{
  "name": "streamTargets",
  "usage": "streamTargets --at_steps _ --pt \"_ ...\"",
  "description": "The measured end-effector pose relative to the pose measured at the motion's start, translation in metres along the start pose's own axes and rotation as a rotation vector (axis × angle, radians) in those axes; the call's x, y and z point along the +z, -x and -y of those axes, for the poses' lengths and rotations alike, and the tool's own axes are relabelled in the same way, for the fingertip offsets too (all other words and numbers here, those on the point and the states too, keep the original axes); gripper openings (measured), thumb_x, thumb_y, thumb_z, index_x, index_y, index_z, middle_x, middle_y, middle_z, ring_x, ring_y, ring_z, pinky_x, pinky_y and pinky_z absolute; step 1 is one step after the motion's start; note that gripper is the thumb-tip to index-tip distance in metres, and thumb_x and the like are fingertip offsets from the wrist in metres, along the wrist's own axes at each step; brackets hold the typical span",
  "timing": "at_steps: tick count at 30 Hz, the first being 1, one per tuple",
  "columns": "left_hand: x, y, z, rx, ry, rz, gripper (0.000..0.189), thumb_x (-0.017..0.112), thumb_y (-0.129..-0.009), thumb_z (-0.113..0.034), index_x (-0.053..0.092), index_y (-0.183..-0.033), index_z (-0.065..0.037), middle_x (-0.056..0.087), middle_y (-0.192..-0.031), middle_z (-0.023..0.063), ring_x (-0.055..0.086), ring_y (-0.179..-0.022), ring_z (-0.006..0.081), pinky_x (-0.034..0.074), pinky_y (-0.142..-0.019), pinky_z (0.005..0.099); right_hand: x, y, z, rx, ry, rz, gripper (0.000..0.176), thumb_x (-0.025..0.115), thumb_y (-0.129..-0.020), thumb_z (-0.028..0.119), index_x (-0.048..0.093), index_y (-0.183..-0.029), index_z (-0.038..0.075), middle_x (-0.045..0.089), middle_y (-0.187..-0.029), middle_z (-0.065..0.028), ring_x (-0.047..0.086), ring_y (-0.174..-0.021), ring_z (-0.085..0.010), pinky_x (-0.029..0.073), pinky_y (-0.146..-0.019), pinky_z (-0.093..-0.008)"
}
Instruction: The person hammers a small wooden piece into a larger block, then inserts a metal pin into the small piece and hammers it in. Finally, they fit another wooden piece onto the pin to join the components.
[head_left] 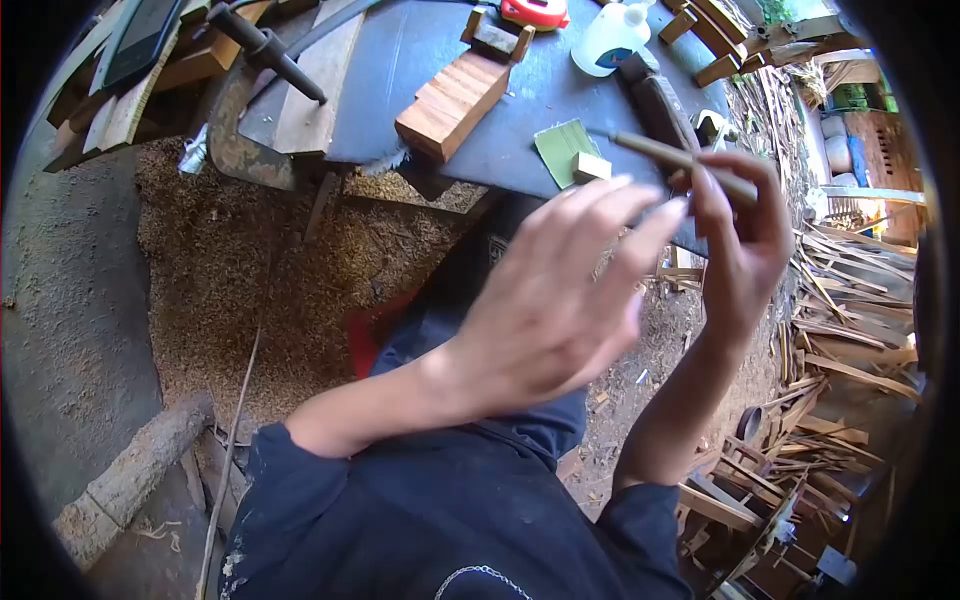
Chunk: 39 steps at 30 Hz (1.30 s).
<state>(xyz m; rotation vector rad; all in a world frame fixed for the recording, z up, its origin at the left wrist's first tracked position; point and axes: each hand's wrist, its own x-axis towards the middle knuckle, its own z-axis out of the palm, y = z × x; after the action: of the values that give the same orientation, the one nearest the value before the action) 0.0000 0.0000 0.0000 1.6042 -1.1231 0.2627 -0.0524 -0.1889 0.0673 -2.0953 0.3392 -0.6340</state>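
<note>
A thin, dark stick-like tool with a narrow tip is pinched in my right hand, its tip pointing left over the bench. My left hand is in front of my body, slightly blurred, its fingers apart and reaching toward the right hand; I see nothing held in it. Just beyond its fingertips, a small pale block sits at the edge of a green sheet on the dark bench top.
On the bench are a striped wooden block, a red tape measure, a white bottle and a dark bar. A metal clamp stands at the left. Wood scraps lie at right, and a log lies lower left.
</note>
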Motion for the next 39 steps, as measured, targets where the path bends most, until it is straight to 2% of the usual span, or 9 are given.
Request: streamTargets --at_steps 2,5,6,10,11,18,21,26,39 --pt "0.037 -0.022 0.005 0.115 -0.155 -0.157 0.065 0.07 -0.092 -0.013 0.051 -0.153 0.002 0.056 -0.139 0.0202 0.054 -0.136 0.0357 0.043 -0.118 0.0479 -0.013 0.023 -0.007 0.025 -0.058 -0.03 0.026 0.073 -0.101 0.001 0.066 -0.125 -0.005 0.076 -0.111 -0.0102 0.072 -0.095 -0.0121 0.058 -0.081 -0.0246" --pt "0.069 -0.033 0.012 0.163 -0.189 -0.118 0.059 0.065 -0.094 -0.015 0.056 -0.148 0.004 0.059 -0.134 0.0198 0.057 -0.129 0.034 0.045 -0.114 0.0462 -0.025 0.057 -0.03 0.023 -0.218 -0.017 0.028 0.071 -0.1 -0.003 0.064 -0.127 -0.007 0.076 -0.111 -0.0126 0.072 -0.099 -0.0143 0.057 -0.086 -0.0263" --pt "0.079 -0.035 0.012 0.112 -0.165 -0.104 0.06 0.064 -0.095 -0.012 0.055 -0.153 0.0 0.059 -0.136 0.0143 0.063 -0.114 0.0283 0.05 -0.1 0.0415 -0.025 0.063 -0.03 0.051 -0.232 -0.038 0.032 0.071 -0.1 -0.004 0.063 -0.131 -0.008 0.075 -0.114 -0.0137 0.072 -0.103 -0.0148 0.056 -0.089 -0.0267" --pt "0.093 -0.038 0.023 0.108 -0.206 -0.03 0.055 0.063 -0.096 -0.017 0.06 -0.149 -0.002 0.063 -0.12 0.0073 0.059 -0.094 0.0194 0.047 -0.079 0.0335 -0.026 0.069 -0.034 0.063 -0.107 -0.167 0.043 0.069 -0.099 -0.005 0.061 -0.141 -0.005 0.073 -0.117 -0.0127 0.069 -0.104 -0.0125 0.053 -0.089 -0.0243" --pt "0.096 -0.039 0.027 0.105 -0.216 -0.035 0.052 0.063 -0.096 -0.017 0.061 -0.146 -0.002 0.064 -0.118 0.0072 0.059 -0.093 0.0194 0.047 -0.08 0.0339 -0.034 0.07 -0.039 0.039 0.027 -0.166 0.045 0.065 -0.104 0.006 0.058 -0.147 -0.001 0.073 -0.115 -0.0104 0.066 -0.1 -0.0118 0.053 -0.091 -0.0258" --pt "0.116 -0.046 0.049 0.141 -0.233 -0.177 0.035 0.062 -0.095 -0.021 0.069 -0.125 -0.005 0.063 -0.095 0.0047 0.059 -0.088 0.0204 0.045 -0.08 0.0353 -0.053 0.063 -0.063 0.128 0.447 -0.27 0.048 0.072 -0.106 0.024 0.06 -0.147 0.001 0.068 -0.129 -0.012 0.064 -0.11 -0.0164 0.052 -0.095 -0.0307" --pt "0.116 -0.047 0.049 0.11 -0.215 -0.167 0.031 0.064 -0.094 -0.021 0.07 -0.121 -0.007 0.063 -0.094 0.0046 0.059 -0.087 0.0202 0.043 -0.078 0.0355 -0.049 0.058 -0.07 0.132 0.708 -0.294 0.041 0.073 -0.104 0.018 0.066 -0.142 0.005 0.069 -0.121 -0.0087 0.062 -0.104 -0.0179 0.048 -0.094 -0.0363" --pt "0.121 -0.048 0.055 0.081 -0.202 -0.24 0.027 0.067 -0.093 -0.021 0.07 -0.116 -0.008 0.062 -0.092 0.0047 0.057 -0.084 0.0204 0.042 -0.075 0.0364 -0.056 0.05 -0.075 0.192 0.902 -0.25 0.05 0.077 -0.102 0.025 0.063 -0.145 0.004 0.066 -0.129 -0.0154 0.064 -0.114 -0.0262 0.05 -0.098 -0.0416" --pt "0.122 -0.046 0.054 0.058 -0.153 -0.27 0.021 0.068 -0.094 -0.02 0.072 -0.113 -0.013 0.06 -0.087 0.0025 0.058 -0.081 0.0192 0.043 -0.074 0.0362 -0.051 0.039 -0.076 0.116 0.904 -0.24 0.05 0.075 -0.1 0.019 0.062 -0.147 0.006 0.064 -0.137 -0.0188 0.06 -0.13 -0.0347 0.046 -0.112 -0.0479"
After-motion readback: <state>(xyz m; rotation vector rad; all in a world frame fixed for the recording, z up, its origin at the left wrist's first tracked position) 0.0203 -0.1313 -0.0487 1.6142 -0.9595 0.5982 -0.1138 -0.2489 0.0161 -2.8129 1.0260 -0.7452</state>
